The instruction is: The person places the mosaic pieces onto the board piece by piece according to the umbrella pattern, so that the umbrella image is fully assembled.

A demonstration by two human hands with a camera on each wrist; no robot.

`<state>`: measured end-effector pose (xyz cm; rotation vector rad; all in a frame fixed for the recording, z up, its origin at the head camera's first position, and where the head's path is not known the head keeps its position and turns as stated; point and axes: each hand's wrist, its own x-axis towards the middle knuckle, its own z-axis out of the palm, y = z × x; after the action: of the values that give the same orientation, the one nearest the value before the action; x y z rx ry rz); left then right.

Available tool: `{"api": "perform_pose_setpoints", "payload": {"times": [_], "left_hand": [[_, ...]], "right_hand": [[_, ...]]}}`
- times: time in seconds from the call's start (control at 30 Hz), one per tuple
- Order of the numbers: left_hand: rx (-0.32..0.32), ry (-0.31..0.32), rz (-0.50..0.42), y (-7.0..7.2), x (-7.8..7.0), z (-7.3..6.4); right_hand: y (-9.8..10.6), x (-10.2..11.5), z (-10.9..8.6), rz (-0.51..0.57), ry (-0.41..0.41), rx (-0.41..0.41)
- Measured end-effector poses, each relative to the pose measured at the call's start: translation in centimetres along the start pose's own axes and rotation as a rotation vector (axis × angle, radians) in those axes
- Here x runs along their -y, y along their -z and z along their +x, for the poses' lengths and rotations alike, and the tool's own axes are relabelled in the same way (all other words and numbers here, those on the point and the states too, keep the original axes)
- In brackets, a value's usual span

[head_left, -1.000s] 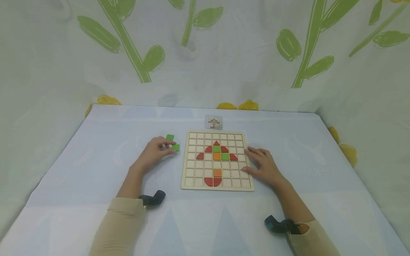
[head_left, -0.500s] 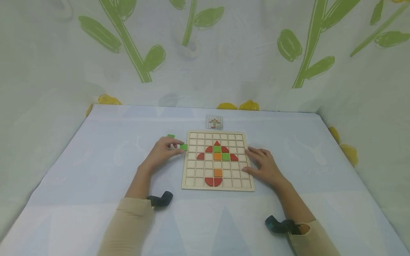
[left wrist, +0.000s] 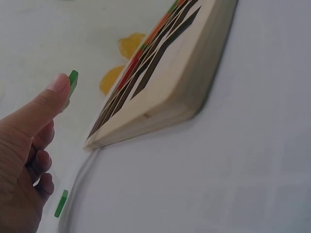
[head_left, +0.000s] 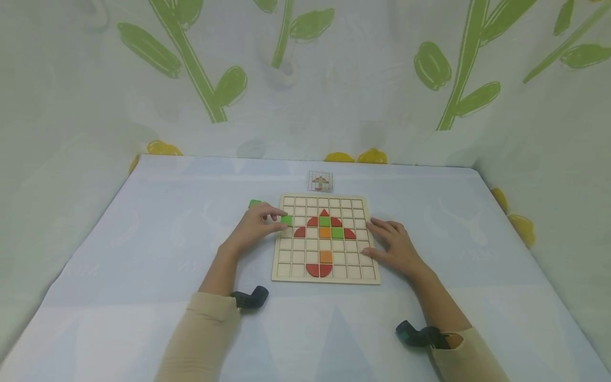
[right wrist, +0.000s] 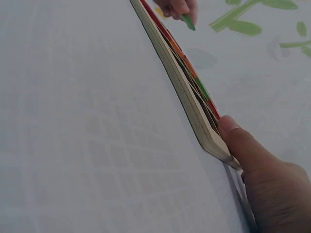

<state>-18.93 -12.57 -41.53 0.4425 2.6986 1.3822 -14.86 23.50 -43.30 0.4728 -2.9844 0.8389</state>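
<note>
My left hand [head_left: 255, 225] pinches a green square tile [head_left: 286, 220] between thumb and fingertips, held above the left edge of a wooden grid board [head_left: 291, 260]. In the left wrist view the tile [left wrist: 73, 82] stands tilted, raised off the board. Set in the board's cells are red quarter-round pieces [head_left: 312, 270], a red triangle [head_left: 324, 213], orange squares [head_left: 325, 257] and green squares [head_left: 337, 233]. My right hand [head_left: 393, 246] rests at the board's right edge, fingers loosely extended along it. Its thumb [right wrist: 238, 133] lies on the rim in the right wrist view.
Another green tile [head_left: 255, 203] lies on the pale table cloth [head_left: 143, 254] left of the board, partly behind my left hand. Behind the board lies a small card [head_left: 320, 181] printed with a grid picture. A leaf-patterned wall [head_left: 334, 106] stands at the table's far edge.
My left hand has moved right with the pinched green tile, from the table to over the board's left edge. The other green tile stays behind on the table. My right hand holds its place.
</note>
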Motion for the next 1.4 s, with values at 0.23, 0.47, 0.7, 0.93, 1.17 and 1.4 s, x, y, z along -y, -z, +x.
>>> {"api": "perform_pose_setpoints", "payload": {"times": [0.23, 0.47, 0.7, 0.93, 1.17, 1.4], "left_hand": [[0.023, -0.014, -0.029, -1.0, -0.5, 0.6], [0.056, 0.012, -0.042, -2.0, -0.9, 1.0], [0.068, 0.02, -0.049, -2.7, -1.3, 1.1], [0.089, -0.015, -0.04, -3.4, -1.5, 1.4], [0.084, -0.072, 0.047, -4.2, -1.4, 1.8], [0.082, -0.097, 0.143, -4.4, -1.5, 1.9]], "right_hand": [[0.1, -0.1, 0.0, -0.001, 0.003, 0.002], [0.0, -0.1, 0.1, 0.004, 0.001, 0.005], [0.0, -0.1, 0.1, 0.005, 0.007, -0.005], [0.0, 0.0, 0.1, -0.014, 0.003, 0.0], [0.0, 0.2, 0.1, -0.007, 0.015, -0.011], [0.0, 0.1, 0.1, -0.013, 0.013, -0.012]]}}
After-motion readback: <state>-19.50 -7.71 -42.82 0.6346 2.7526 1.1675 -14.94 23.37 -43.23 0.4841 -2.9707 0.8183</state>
